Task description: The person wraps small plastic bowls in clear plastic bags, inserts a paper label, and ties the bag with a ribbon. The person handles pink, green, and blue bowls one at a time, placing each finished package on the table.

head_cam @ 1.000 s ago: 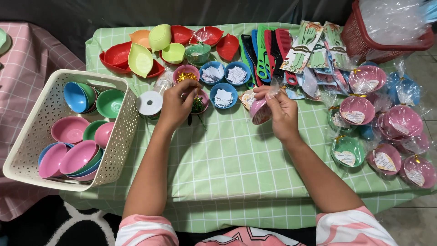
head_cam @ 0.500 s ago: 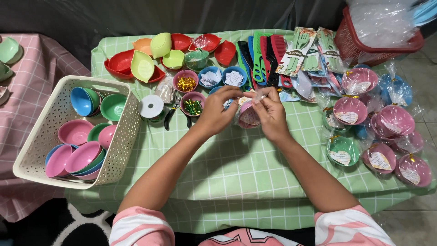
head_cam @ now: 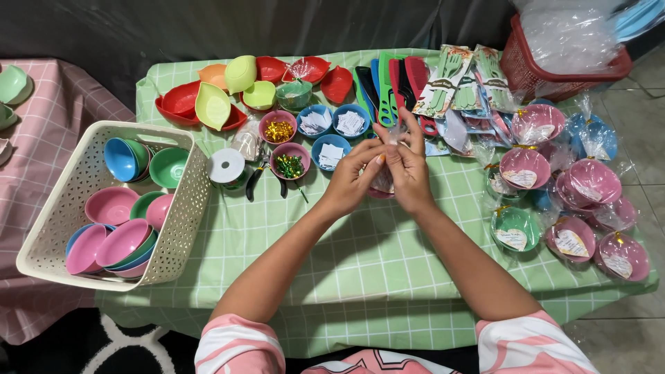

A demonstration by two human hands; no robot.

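Head view: I see left hand (head_cam: 353, 181) and right hand (head_cam: 409, 173), fingers clamped on clear wrap (head_cam: 395, 133) gathered above pink bowl (head_cam: 381, 188). Bunching step, I judge; next needs gold twist ties (head_cam: 278, 131), left of fingers.

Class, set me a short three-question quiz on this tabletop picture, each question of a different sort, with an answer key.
1. True or false: both the left hand and the right hand are on the clear plastic wrap around a small pink bowl.
2. Multiple choice: the white basket of loose bowls sits A) to the person's left, B) to the person's right, C) on the floor.
3. Fill in: the bowl of gold twist ties is ____ in colour.

Key: 1 true; 2 A; 3 pink.
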